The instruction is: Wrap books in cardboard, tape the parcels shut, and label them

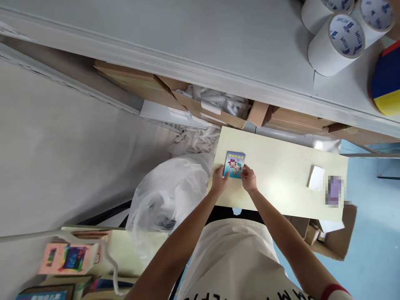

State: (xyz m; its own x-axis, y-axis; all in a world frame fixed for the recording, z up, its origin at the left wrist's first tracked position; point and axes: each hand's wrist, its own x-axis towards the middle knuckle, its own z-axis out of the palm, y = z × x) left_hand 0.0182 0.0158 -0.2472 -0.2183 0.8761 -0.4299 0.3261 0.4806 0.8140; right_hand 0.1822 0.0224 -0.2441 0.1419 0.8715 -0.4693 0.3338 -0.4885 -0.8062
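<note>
A small blue pack [234, 164], perhaps a card set or booklet, has cartoon figures and yellow characters on its front. It is above the left end of the cream table [275, 166]. My left hand [220, 181] grips its lower left edge, thumb along the side. On the opposite edge, my right hand [249, 178] pinches it with bent fingers. I cannot tell whether the pack rests on the tabletop or is slightly raised.
At the table's right lie a white stack [316, 178] and a blurred purple item [334, 191]. An open carton [347, 233] stands below that end. A clear plastic bag [175, 183] is at left. Tape rolls [336, 43] stand on the grey shelf [187, 29], above scrap-filled boxes [212, 110].
</note>
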